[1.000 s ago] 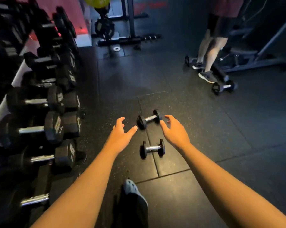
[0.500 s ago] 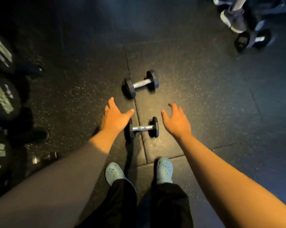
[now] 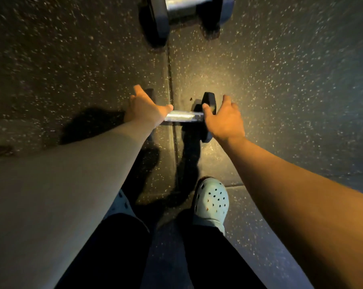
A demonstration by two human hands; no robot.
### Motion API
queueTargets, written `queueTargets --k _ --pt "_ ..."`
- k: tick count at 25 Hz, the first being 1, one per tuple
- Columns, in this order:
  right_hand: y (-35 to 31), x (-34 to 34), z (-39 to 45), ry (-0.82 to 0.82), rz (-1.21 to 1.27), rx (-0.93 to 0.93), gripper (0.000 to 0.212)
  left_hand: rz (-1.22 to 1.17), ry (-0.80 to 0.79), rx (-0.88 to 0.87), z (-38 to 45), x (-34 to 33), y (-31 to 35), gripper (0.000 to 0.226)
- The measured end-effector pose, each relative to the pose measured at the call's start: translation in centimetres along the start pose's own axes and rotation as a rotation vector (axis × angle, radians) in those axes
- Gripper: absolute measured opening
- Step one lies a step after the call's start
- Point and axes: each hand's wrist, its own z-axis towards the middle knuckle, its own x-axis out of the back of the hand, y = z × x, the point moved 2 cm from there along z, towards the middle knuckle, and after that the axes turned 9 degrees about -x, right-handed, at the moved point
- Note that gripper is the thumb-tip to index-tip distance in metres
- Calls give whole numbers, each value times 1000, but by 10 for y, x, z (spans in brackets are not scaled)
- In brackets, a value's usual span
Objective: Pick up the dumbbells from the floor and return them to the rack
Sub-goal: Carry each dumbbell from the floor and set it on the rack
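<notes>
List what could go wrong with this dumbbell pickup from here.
1. Both hands are open over the near dumbbell: the left hand covers one head, the right hand the other. A lift by the heads rather than the handle could slip.
2. The right shoe is just behind it, so a drop could land on the foot.
3. The far dumbbell lies straight ahead, a likely trip hazard.
</notes>
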Motion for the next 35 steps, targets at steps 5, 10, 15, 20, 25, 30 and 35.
queueTargets --k 5,10,15,20,25,30,35 --pt "-1 -27 21 0 147 -38 49 -32 83 85 20 -21 -11 68" --pt "-11 -18 9 29 246 -46 38 -30 152 20 16 -15 -21 37" --pt "-52 55 -45 99 280 75 39 -170 242 -66 -31 52 13 38" --pt "-124 194 -169 159 407 208 35 -258 363 -149 -138 202 95 37" --pt "-209 348 -332 204 546 391 41 -402 579 -273 -290 389 174 28" --pt "-287 448 -471 241 614 643 47 -503 883 -305 -417 524 199 38" --pt "-333 462 -589 159 604 887 52 -582 1111 -270 -506 605 152 42"
